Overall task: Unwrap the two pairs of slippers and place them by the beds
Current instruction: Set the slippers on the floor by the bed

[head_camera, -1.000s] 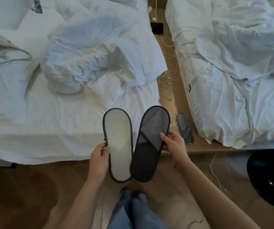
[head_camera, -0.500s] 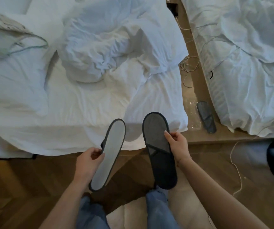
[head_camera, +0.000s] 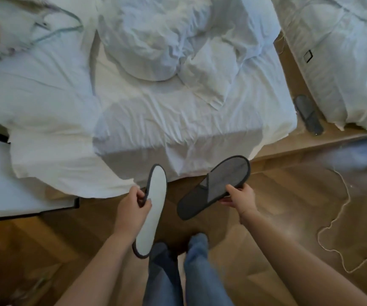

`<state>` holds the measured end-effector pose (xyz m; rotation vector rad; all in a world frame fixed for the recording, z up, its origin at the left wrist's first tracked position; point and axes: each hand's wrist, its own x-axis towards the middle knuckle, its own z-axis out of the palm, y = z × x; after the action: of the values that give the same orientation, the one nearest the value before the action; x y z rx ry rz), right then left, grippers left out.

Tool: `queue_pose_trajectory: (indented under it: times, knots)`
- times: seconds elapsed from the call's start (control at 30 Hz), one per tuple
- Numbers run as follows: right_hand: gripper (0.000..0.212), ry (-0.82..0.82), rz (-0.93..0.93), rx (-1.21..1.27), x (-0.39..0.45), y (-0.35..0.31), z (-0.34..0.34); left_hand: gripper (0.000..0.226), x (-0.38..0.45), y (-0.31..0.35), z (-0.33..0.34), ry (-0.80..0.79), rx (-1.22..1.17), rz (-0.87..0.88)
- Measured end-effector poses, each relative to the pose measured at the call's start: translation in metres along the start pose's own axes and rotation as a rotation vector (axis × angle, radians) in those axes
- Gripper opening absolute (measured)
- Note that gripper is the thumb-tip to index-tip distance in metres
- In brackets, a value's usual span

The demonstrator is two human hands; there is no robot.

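Slippers, one per hand, held above the wooden floor (head_camera: 288, 206) at the foot of the near bed (head_camera: 178, 120). The left hand (head_camera: 131, 208) is closed on the edge of the left slipper (head_camera: 152, 208), which is turned so that its pale sole faces the camera, toe end toward the bed. The right hand (head_camera: 241, 197) pinches the rim of the right slipper (head_camera: 216, 187), upper side showing, tilted across the view. Both are flat, thin, dark grey with a darker bound rim and an open-backed vamp; no wrapper shows on either. A third slipper (head_camera: 308, 114) lies on the floor in the gap between the two beds, beside the far bed (head_camera: 343, 62); its wrapping cannot be judged. To do the step well, the left slipper should probably be turned sole-down, then both lowered side by side, toes aligned, close to the bed edge and clear of the white cord (head_camera: 341, 208) trailing on the floor.
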<state>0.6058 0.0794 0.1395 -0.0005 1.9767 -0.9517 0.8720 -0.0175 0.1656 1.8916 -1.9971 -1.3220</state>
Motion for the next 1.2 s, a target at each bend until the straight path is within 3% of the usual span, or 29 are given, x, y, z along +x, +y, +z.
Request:
queue_pose_trajectory:
  times: [0.17, 0.23, 0.47, 0.63, 0.73, 0.87, 1.0, 1.13, 1.2]
  knots:
    - [0.037, -0.046, 0.149, 0.085, -0.003, 0.050, 0.063, 0.064, -0.006, -0.079, -0.021, -0.039, 0.038, -0.095]
    - [0.040, -0.052, 0.222, 0.140, 0.008, 0.076, 0.089, 0.070, -0.002, -0.113, -0.023, -0.053, 0.074, -0.089]
    - [0.042, 0.082, 0.510, 0.384, 0.041, 0.152, 0.180, 0.043, 0.054, -0.234, -0.011, -0.144, 0.316, -0.007]
    - [0.038, 0.073, 0.643, 0.440, 0.084, 0.239, 0.262, 0.026, 0.104, -0.338, 0.013, -0.228, 0.540, 0.140]
    - [0.017, 0.079, 0.690, 0.546, 0.115, 0.295, 0.319, 0.026, 0.136, -0.410, 0.038, -0.248, 0.684, 0.294]
    - [0.021, 0.033, 0.732, 0.742, 0.153, 0.369, 0.386, 0.031, 0.180, -0.509, 0.088, -0.188, 0.549, 0.386]
    - [0.012, -0.092, 0.685, 0.734, 0.187, 0.434, 0.437, 0.029, 0.212, -0.576, 0.142, -0.148, 0.393, 0.396]
    - [0.036, -0.088, 0.832, 0.898, 0.209, 0.487, 0.473, 0.024, 0.228, -0.622, 0.182, -0.175, 0.313, 0.388]
    - [0.036, -0.152, 0.851, 0.842, 0.213, 0.498, 0.482, 0.020, 0.232, -0.644, 0.192, -0.189, 0.326, 0.346]
